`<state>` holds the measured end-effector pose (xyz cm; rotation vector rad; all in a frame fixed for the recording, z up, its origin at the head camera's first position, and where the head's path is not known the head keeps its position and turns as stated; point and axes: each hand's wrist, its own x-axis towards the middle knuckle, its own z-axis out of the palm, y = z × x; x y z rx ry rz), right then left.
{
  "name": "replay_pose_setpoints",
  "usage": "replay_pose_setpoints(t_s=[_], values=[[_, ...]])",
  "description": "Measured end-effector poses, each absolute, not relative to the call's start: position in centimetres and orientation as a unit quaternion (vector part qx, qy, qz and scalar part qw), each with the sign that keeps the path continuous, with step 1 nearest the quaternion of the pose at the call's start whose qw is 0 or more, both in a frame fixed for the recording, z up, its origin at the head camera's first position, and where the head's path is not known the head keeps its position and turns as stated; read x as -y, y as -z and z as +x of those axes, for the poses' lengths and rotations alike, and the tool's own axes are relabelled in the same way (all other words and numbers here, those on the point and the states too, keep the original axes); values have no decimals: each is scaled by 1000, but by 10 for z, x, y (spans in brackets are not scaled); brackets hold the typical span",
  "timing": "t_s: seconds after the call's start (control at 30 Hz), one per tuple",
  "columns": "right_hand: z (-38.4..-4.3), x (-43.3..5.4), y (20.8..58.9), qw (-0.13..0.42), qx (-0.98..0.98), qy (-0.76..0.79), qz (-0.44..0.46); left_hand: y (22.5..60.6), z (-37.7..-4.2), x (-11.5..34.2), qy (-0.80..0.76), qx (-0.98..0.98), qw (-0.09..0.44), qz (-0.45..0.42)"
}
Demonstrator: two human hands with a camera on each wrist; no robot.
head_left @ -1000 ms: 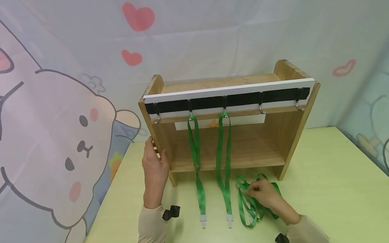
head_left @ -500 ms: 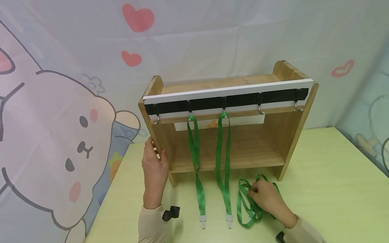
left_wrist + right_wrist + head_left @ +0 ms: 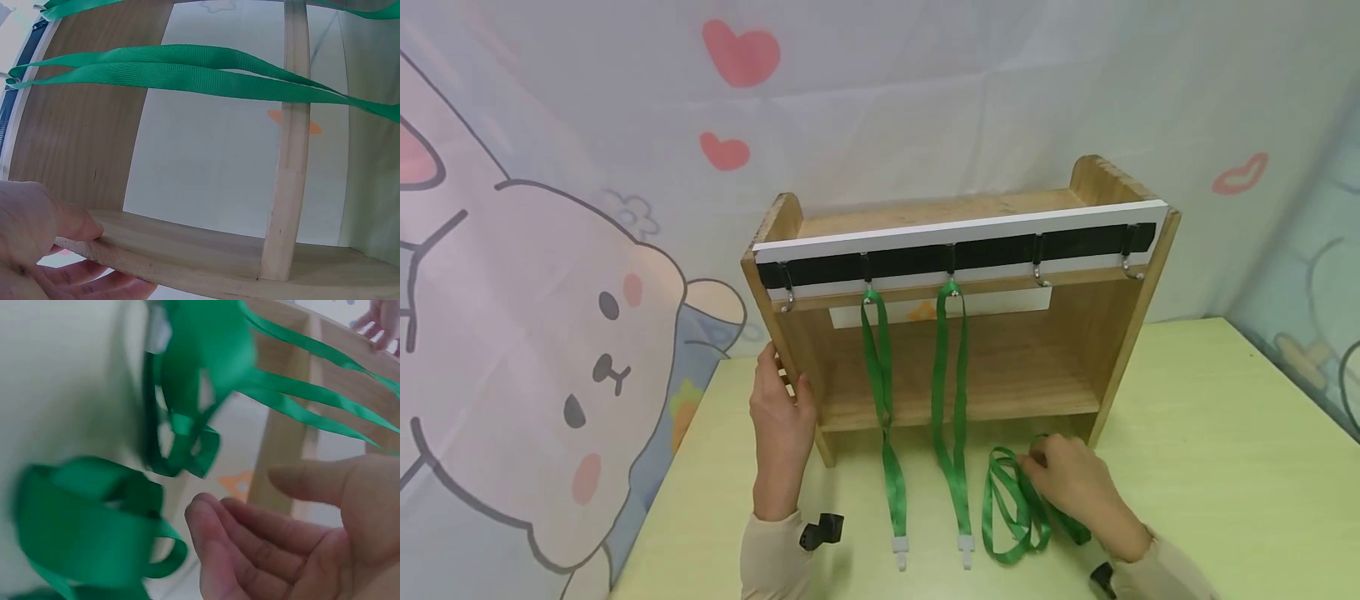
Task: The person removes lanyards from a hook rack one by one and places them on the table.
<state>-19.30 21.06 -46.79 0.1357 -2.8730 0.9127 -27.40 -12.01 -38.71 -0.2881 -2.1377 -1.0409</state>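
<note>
In the head view, my left hand (image 3: 782,417) grips the left side panel of a small wooden shelf (image 3: 1022,367). The left wrist view shows the thumb on the panel's inner side and the fingers outside. Two green lanyards (image 3: 892,487) (image 3: 957,467) hang from hooks on the shelf's front, white clips at their lower ends. Loose green lanyards (image 3: 87,531) lie looped on the table at the front right. Over them is my right hand (image 3: 1075,483); in the right wrist view its thumb and fingers are spread apart with nothing between them.
A white rail with a black strip (image 3: 992,250) runs across the shelf top. Bare metal hooks are at its left end (image 3: 787,300) and right side (image 3: 1040,275). Behind the yellow-green table (image 3: 1210,467) hangs a printed cloth (image 3: 962,100).
My right hand has moved slightly right over the loose lanyards, whose loops have shifted. The left hand keeps its grip on the panel. The head view has tilted up a little.
</note>
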Motion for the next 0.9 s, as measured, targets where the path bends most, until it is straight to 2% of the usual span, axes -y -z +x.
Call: replay_pose_setpoints(t_s=[0.23,0.57,0.9], values=[[-191,-209,442,96,930,-337,108,389,-274,122,401,833,365,-111],[-188,-200,391,219,902,-353,119,390,-276,123,398,834,367,-108],[-193,-194,364,331,855,-380,123,389,-274,123,405,835,357,-107]])
